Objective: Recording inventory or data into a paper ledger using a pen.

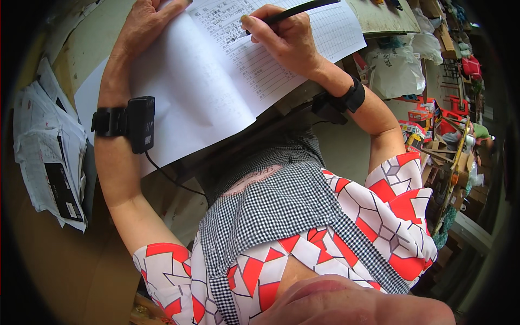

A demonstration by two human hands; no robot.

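My right hand (287, 40) is closed around a black pen (309, 8), its lower end close to a printed form (276, 81) with rows, a grid and handwriting. My left hand (149, 24) lies at the upper edge of a white sheet (173, 97) that curls over beside the form. Its thumb stretches out across the paper, while the other fingers are partly cut off by the frame. Something small and dark at the thumb's end is too little to make out. The sheets hang over the near table edge.
A stack of papers and plastic-wrapped packets (51, 146) sits at the left. White plastic bags (395, 70) hang at the right, near red boxes (420, 124) and clutter. Black devices are strapped to both forearms; a cable (173, 179) runs from the left device (142, 124).
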